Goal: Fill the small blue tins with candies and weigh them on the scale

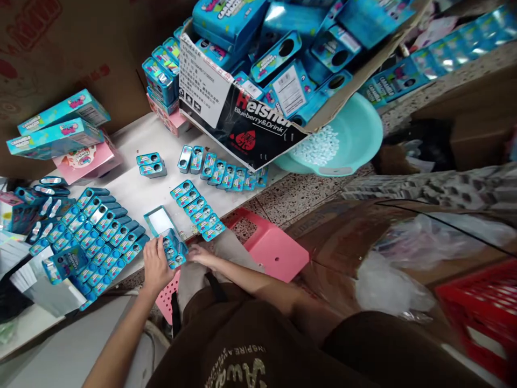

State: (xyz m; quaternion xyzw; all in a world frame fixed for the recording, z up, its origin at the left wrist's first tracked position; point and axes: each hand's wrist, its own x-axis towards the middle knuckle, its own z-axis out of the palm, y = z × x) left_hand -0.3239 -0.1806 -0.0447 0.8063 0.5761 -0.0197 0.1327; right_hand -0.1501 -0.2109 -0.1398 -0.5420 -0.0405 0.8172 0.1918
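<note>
My left hand [156, 265] is closed around the left side of a few small blue candy tins [174, 253] at the near end of an open blue box. The box's white inside [160, 221] shows beyond the tins. My right hand [203, 256] is just right of these tins, fingers loosely bent and apart, seemingly holding nothing; whether a fingertip touches the tins I cannot tell. Past the box, a short row of tins [197, 210] lies along the table edge. A large block of upright tins [99, 231] stands to the left.
A carton [242, 132] heaped with blue boxes stands at the table's far end. Behind it a turquoise basin [363, 134] holds small pale pieces. Another row of tins [228, 175] and a pair of tins [151, 165] stand on the white table [125, 140]. A pink stool [278, 253] is at right.
</note>
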